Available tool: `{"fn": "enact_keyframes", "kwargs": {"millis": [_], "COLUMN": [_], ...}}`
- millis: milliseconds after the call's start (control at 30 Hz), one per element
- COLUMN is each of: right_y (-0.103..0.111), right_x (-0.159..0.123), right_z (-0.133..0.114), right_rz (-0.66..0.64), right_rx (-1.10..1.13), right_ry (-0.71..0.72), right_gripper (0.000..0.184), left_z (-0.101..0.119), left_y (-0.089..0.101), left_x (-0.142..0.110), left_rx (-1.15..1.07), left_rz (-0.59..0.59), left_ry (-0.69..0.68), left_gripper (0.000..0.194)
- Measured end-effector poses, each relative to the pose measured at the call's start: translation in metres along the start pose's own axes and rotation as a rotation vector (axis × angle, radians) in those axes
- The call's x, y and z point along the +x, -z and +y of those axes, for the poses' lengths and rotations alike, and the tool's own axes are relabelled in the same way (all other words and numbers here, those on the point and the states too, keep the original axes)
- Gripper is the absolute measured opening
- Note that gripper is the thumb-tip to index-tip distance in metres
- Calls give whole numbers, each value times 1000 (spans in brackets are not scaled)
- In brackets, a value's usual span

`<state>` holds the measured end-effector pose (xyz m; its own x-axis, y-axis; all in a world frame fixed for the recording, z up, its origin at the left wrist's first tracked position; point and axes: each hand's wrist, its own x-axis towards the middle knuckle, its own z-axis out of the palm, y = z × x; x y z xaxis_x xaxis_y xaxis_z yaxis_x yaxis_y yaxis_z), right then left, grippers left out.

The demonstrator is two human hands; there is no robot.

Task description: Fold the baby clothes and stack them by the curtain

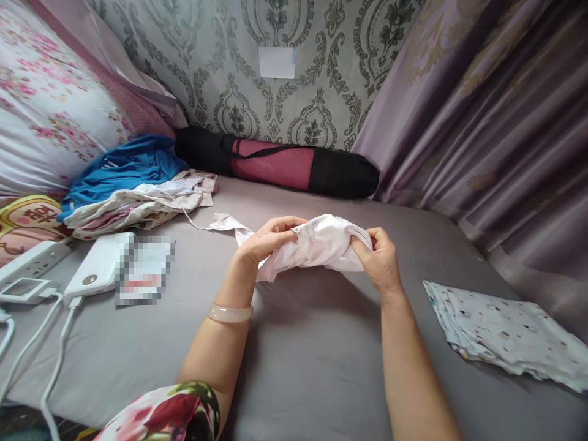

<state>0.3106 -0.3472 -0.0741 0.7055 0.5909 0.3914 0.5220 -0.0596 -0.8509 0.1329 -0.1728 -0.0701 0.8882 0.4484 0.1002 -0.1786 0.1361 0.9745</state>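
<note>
A pale pink-white garment [328,242] with small snap buttons is held up over the grey bed sheet, bunched between both hands. My left hand [271,237] pinches it near the snaps, and a tail of the cloth trails off to the left behind the wrist. At the other end, my right hand [377,257] grips the cloth between thumb and curled fingers. Parts of the garment are folded under, so its full shape is hidden.
Folded printed cloths [505,327] lie at right. A black-and-pink rolled bag [275,164] rests against the wall. On the left are a clothes pile [133,177], a white power bank [98,266], a blurred packet [146,269], a power strip [37,260] and cables.
</note>
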Motion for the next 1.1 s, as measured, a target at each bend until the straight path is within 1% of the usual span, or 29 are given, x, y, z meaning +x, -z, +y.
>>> {"fn": "enact_keyframes", "kwargs": {"millis": [67,167,267,333,367,433,500,567,633,700,767,800,900,1000,1100], "right_y": [9,28,51,67,76,91,102,107,104,93,76,67,41,27,23], "right_x": [0,-5,-14,-19,-21,-23,-22,-19,-16,-13,-12,-11,-10,-9,-8], "right_z": [-8,-28,-50,-60,-61,-54,-38,-19,-9,-11,-21,-27,-37,-32,-24], "right_rz": [-61,-173,-281,-317,-332,-380,-440,-465,-421,-380,-411,-451,-524,-594,-616], "right_rx": [-36,-108,-132,-139,-150,-218,-361,-547,-693,-732,-654,-593,-448,-361,-309], "right_ry": [3,16,37,39,35,19,-21,-92,-148,-135,-64,-24,61,81,77], "right_gripper": [30,36,42,43,42,39,33,31,32,33,34,35,42,48,46], "left_z": [1,5,11,16,17,17,11,2,-9,-18,-22,-23,-21,-19,-19], "left_y": [-5,-11,-16,-20,-22,-25,-29,-34,-39,-45,-50,-52,-56,-57,-56], "left_x": [1,1,-2,-5,-5,-5,-1,5,11,15,17,17,15,13,12], "left_rx": [12,0,-5,17,32,75,164,306,434,467,409,371,301,275,260], "left_rz": [69,117,143,127,100,12,-70,-108,-106,-96,-89,-88,-69,-47,-44], "left_ry": [-40,-117,-159,-165,-164,-153,-136,-115,-97,-59,-24,-15,-22,-13,-4], "left_gripper": [29,29,28,27,27,28,26,22,19,18,18,20,18,16,20]}}
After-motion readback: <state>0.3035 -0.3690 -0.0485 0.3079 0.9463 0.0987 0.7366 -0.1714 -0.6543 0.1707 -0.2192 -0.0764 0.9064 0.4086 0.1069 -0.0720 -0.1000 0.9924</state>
